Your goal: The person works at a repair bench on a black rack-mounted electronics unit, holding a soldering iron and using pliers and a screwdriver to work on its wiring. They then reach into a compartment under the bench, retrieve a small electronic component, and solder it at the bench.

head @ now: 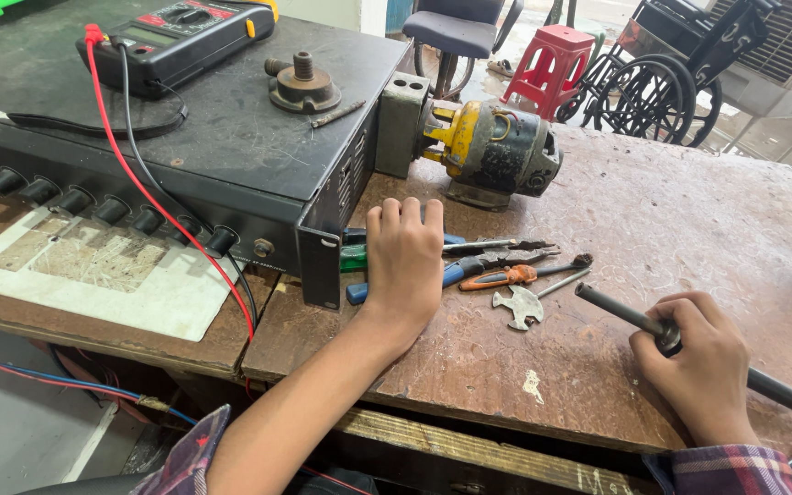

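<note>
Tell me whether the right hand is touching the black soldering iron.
Touching. The head view shows the right hand closed around the handle of the soldering iron, whose tip sticks out to the left above the worn wooden table.

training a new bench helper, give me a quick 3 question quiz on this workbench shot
1. True or false: the right hand holds a dark rod-shaped tool with a cord at its rear.
2. What does the left hand rest on?
A. the multimeter
B. the hand tools lying beside the black metal case
C. the yellow motor
3. Fill in: the multimeter sits on top of the black metal ____.

Key: 1 true; 2 B; 3 case
</note>
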